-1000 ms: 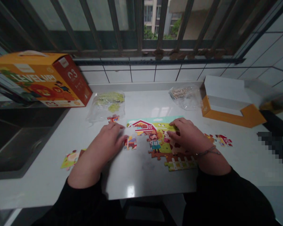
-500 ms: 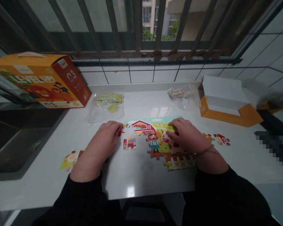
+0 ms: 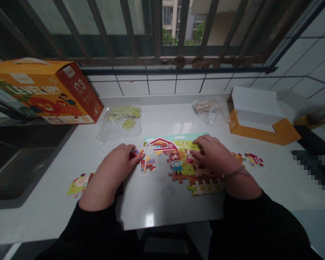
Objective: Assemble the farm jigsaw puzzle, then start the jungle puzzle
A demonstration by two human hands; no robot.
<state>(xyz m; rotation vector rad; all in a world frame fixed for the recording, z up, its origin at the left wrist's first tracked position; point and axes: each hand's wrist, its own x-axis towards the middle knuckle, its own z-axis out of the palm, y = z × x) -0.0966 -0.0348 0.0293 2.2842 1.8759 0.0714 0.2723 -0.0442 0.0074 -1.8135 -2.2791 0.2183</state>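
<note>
A partly joined jigsaw puzzle [image 3: 176,164] of a farm lies on the counter, showing a red barn roof, a farmer, a cow and a white fence. My right hand [image 3: 215,153] rests on its right part with thumb and fingers apart, covering some of the cow. My left hand [image 3: 120,159] pinches a small, colourful puzzle piece [image 3: 137,153] at the puzzle's left side. Just below that piece lies a joined bit of puzzle [image 3: 148,164] in red, yellow and blue, apart from the main part. The picture on the held piece is too small to make out.
More puzzle pieces lie by my left forearm [image 3: 77,184] and right of my right hand [image 3: 254,159]. Behind are a plastic bag with green pieces [image 3: 124,117], another clear bag [image 3: 211,111], an opened orange box [image 3: 262,128] and a large orange box [image 3: 46,94]. A dark sink [image 3: 21,200] is at left.
My left thumb has come forward and the held piece has tilted, so more of it shows. My left hand has shifted slightly left and down. The right hand stays on the puzzle.
</note>
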